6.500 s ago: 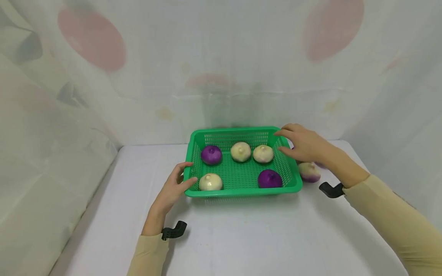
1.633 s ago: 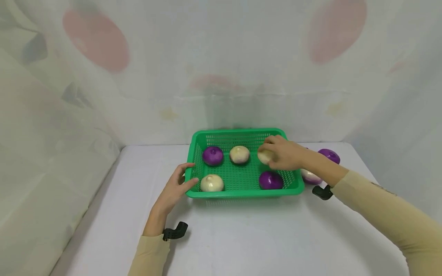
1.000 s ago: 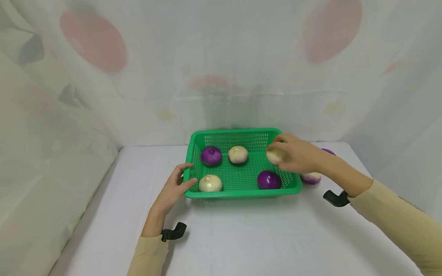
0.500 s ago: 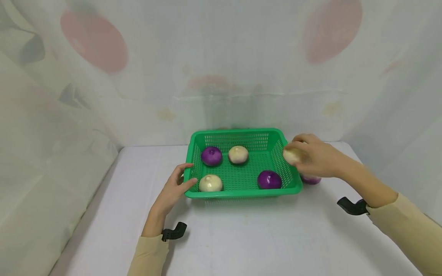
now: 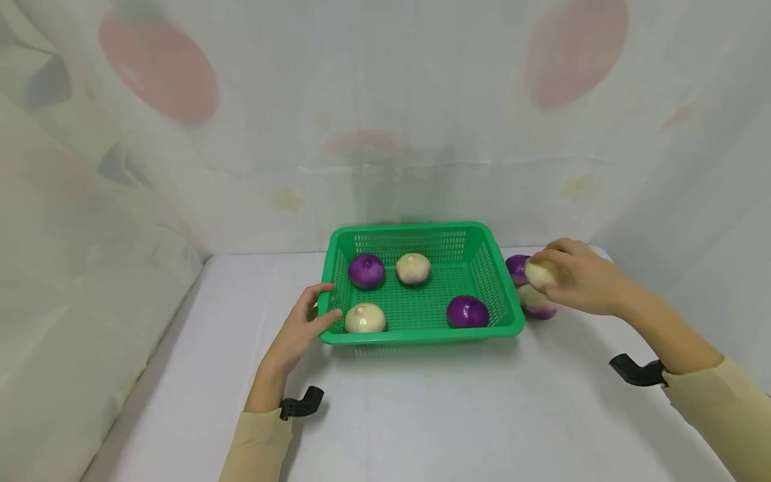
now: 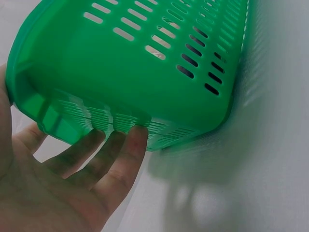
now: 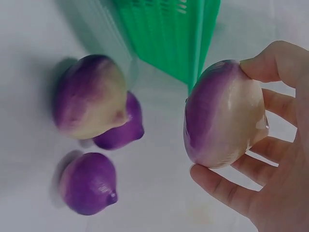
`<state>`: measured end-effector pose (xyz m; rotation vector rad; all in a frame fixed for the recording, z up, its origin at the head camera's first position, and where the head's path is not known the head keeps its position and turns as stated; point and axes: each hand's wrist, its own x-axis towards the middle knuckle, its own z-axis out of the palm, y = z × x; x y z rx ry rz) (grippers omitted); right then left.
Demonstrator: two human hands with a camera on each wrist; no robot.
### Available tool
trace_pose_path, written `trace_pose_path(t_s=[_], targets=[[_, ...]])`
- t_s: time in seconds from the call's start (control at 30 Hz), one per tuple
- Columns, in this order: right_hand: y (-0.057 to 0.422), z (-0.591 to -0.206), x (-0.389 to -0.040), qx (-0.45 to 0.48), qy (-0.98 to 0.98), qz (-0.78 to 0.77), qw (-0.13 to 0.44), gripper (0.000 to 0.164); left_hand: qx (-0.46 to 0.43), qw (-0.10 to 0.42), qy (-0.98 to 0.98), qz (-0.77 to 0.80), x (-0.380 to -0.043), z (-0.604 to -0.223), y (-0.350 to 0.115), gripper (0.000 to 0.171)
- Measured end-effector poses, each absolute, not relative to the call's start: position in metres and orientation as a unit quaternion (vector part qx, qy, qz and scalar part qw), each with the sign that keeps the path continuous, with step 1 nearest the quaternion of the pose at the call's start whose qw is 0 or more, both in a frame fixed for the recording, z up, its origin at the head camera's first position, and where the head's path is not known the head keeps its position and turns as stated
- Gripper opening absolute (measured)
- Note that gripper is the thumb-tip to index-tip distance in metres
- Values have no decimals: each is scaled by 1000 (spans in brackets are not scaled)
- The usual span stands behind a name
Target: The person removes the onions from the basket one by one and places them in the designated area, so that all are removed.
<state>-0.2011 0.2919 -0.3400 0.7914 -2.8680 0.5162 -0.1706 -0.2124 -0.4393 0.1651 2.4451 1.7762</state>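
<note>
My right hand [image 5: 584, 278] holds a cream-and-purple onion [image 7: 224, 116] between thumb and fingers, just beyond the right side of a green basket [image 5: 415, 337]. My left hand [image 5: 299, 329] grips the basket's left end, thumb over the rim; in the left wrist view its fingers [image 6: 126, 159] lie against the outer wall. Inside the basket sit a purple onion [image 5: 366, 271] and a pale onion [image 5: 413, 268] at the back, a white onion [image 5: 365, 318] front left and a purple onion [image 5: 467, 312] front right.
On the white table [image 5: 421, 415], right of the basket, lie a cream-and-purple onion [image 7: 89, 99] and two purple ones; one purple onion [image 7: 89, 183] is hidden by my right hand in the head view. A printed curtain [image 5: 385, 100] hangs close behind the basket.
The right hand, empty above the basket's right rim at first, later gripped the pale onion at the back right and has carried it rightward out over the rim. Left hand and basket stay put.
</note>
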Motion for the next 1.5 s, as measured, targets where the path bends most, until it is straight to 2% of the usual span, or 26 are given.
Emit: trace_pose_path(t_s=[0.13,0.37,0.6,0.9,1.07,1.5], targets=[[302,-347,-200,256,-947,182,70,39,54,58,807,585,-171,-439,-213,58],[317,-356,-195,226,-956,181,53,36,54,59,804,589,-170,-439,-212,59],[336,-368,-191,205,-963,172,28,40,56,59,801,593,-170,-438,-212,56],[357,-395,-191,189,-968,162,30,42,52,63,806,586,-169,-438,-212,59],[362,-409,-194,188,-970,148,38,42,51,62,806,587,-170,-438,-212,59],[357,-422,-194,174,-975,138,-11,43,54,59,805,588,-171,-439,-212,57]])
